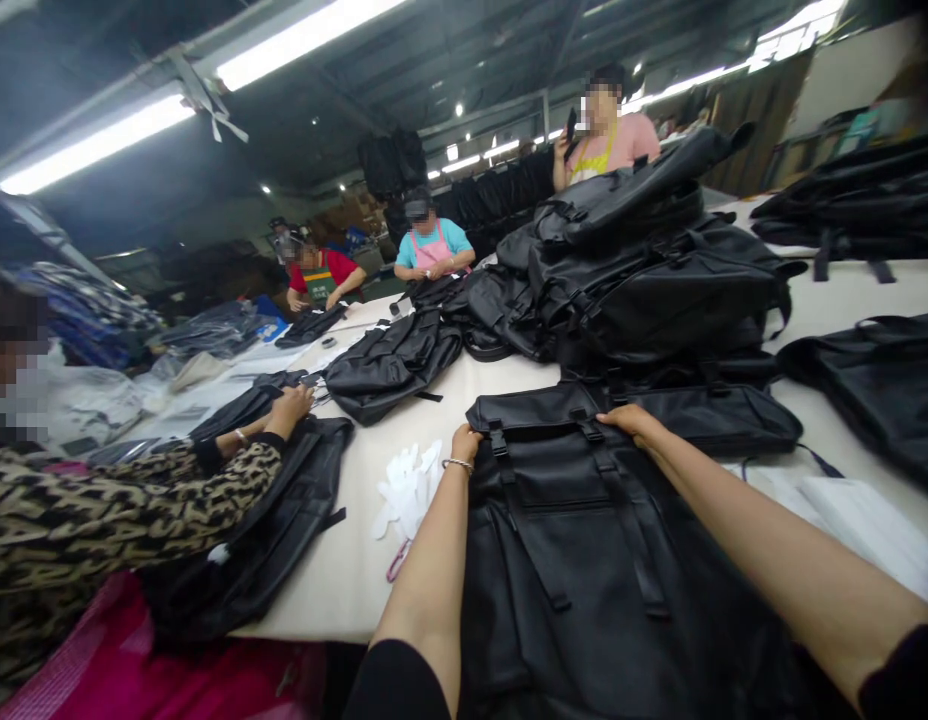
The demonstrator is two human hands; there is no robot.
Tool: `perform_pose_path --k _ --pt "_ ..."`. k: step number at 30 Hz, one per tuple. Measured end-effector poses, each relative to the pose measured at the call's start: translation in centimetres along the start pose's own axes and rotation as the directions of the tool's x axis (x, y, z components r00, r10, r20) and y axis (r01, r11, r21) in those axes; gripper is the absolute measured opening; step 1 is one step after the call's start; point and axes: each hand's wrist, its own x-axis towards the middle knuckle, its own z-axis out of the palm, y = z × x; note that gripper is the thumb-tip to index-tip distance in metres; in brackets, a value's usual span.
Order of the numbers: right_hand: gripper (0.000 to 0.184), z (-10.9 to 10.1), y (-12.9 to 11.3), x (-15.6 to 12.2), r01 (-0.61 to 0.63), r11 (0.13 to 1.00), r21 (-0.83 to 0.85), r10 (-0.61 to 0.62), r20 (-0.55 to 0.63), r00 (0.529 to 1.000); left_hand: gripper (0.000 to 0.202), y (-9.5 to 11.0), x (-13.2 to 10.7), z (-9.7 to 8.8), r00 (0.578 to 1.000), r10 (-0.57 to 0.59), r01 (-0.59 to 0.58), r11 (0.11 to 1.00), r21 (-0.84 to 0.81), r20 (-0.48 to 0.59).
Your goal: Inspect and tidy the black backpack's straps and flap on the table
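A black backpack (pixel 576 540) lies flat on the table (pixel 359 560) right in front of me, its front with two straps and buckles facing up. My left hand (pixel 465 442) grips its far top-left corner, fingers curled over the edge; a bracelet is on that wrist. My right hand (pixel 630 419) rests on the far top edge near the right strap, fingers closed over the rim. Both arms stretch out across the bag.
A tall pile of black backpacks (pixel 659 270) stands just beyond. White paper cut-outs (pixel 408 490) lie left of my bag. At the left, a person in a leopard-print sleeve (pixel 134 510) handles another black bag (pixel 284 520). Other workers sit further back.
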Motion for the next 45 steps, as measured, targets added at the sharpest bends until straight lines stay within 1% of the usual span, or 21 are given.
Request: perform_pose_path --k 3,5,8,10,12,14,16,19,21,22,23,25,26,27,29,32,35,37,39,42,45 --pt "0.024 0.9 0.6 -0.3 0.051 0.997 -0.058 -0.056 -0.089 0.994 0.031 -0.5 0.0 0.4 0.994 -0.064 0.061 0.998 -0.035 -0.092" --pt "0.029 1.4 1.2 -0.9 0.090 0.987 -0.134 -0.112 -0.166 0.980 0.032 -0.8 -0.2 0.5 0.987 -0.090 0.085 0.995 -0.043 -0.133" --pt "0.038 1.5 2.0 -1.8 0.123 0.961 -0.249 -0.190 -0.266 0.945 0.027 -1.0 -0.6 -0.2 0.989 -0.080 0.076 0.996 -0.037 -0.127" --pt "0.039 1.5 2.4 -2.4 0.180 0.902 -0.392 -0.303 -0.277 0.912 0.025 -1.0 -1.0 -1.1 0.993 -0.057 0.056 0.998 -0.014 -0.106" --pt "0.038 1.4 2.4 -3.1 0.217 0.791 -0.573 -0.414 -0.240 0.878 0.025 -0.9 -1.6 -1.9 0.993 -0.040 0.044 0.998 0.037 -0.113" --pt "0.038 1.2 2.0 -4.1 0.199 0.689 -0.697 -0.464 -0.213 0.860 0.027 -0.4 -2.3 -2.7 0.990 -0.022 0.037 0.994 0.106 -0.140" --pt "0.038 0.9 1.5 -5.7 0.181 0.650 -0.738 -0.498 -0.234 0.835 0.029 0.3 -3.3 -3.3 0.986 0.019 0.009 0.985 0.170 -0.165" --pt "0.040 0.2 1.9 -9.0 0.282 0.574 -0.769 -0.621 -0.184 0.762 0.027 0.8 -6.3 -4.3 0.980 0.105 -0.063 0.970 0.236 -0.168" --pt "0.044 -0.2 3.7 -11.4 0.396 0.502 -0.768 -0.662 -0.047 0.748 0.023 0.5 -9.7 -4.7 0.978 0.157 -0.116 0.957 0.268 -0.138" --pt "0.046 -0.2 5.0 -12.5 0.452 0.467 -0.760 -0.662 0.038 0.748 0.022 0.1 -11.8 -4.7 0.976 0.191 -0.157 0.947 0.281 -0.100" --pt "0.049 -0.1 6.3 -13.3 0.496 0.438 -0.750 -0.654 0.113 0.748 0.023 -0.3 -14.0 -4.6 0.967 0.252 -0.229 0.929 0.292 -0.043" --pt "0.051 0.4 8.9 -14.2 0.545 0.398 -0.738 -0.632 0.210 0.746 0.028 -1.2 -18.3 -3.9 0.926 0.363 -0.378 0.874 0.305 0.108" --pt "0.052 0.7 9.8 -14.2 0.548 0.393 -0.739 -0.622 0.225 0.750 0.034 -1.5 -20.0 -3.4 0.914 0.383 -0.406 0.853 0.328 0.134" --pt "0.051 0.9 10.3 -14.1 0.539 0.400 -0.741 -0.613 0.221 0.759 0.039 -1.6 -21.4 -2.8 0.913 0.380 -0.407 0.842 0.354 0.147" --pt "0.050 1.2 10.5 -13.7 0.520 0.426 -0.740 -0.592 0.207 0.779 0.047 -1.5 -22.9 -1.6 0.937 0.330 -0.348 0.839 0.417 0.117" --pt "0.046 0.8 9.4 -14.0 0.485 0.486 -0.727 -0.560 0.167 0.811 0.050 -0.7 -22.9 0.1 0.973 0.228 -0.218 0.837 0.502 0.043" --pt "0.043 0.2 8.8 -15.9 0.493 0.531 -0.689 -0.551 0.161 0.819 0.041 -0.2 -22.2 1.3 0.985 0.174 -0.134 0.823 0.553 -0.021" --pt "0.043 0.0 9.0 -17.4 0.541 0.528 -0.655 -0.558 0.213 0.802 0.028 -0.4 -21.8 1.3 0.989 0.150 -0.121 0.833 0.541 -0.009" --pt "0.043 -0.1 9.4 -18.5 0.582 0.511 -0.632 -0.556 0.274 0.785 0.018 -0.9 -21.6 0.7 0.993 0.113 -0.116 0.868 0.483 0.036" --pt "0.043 -0.1 10.0 -19.3 0.595 0.510 -0.621 -0.536 0.311 0.785 0.023 -2.0 -21.8 -0.7 0.993 0.084 -0.113 0.909 0.402 0.088" --pt "0.043 0.1 10.3 -19.1 0.583 0.532 -0.614 -0.530 0.295 0.795 0.024 -2.9 -22.8 -1.4 0.983 0.174 -0.184 0.877 0.443 0.065"
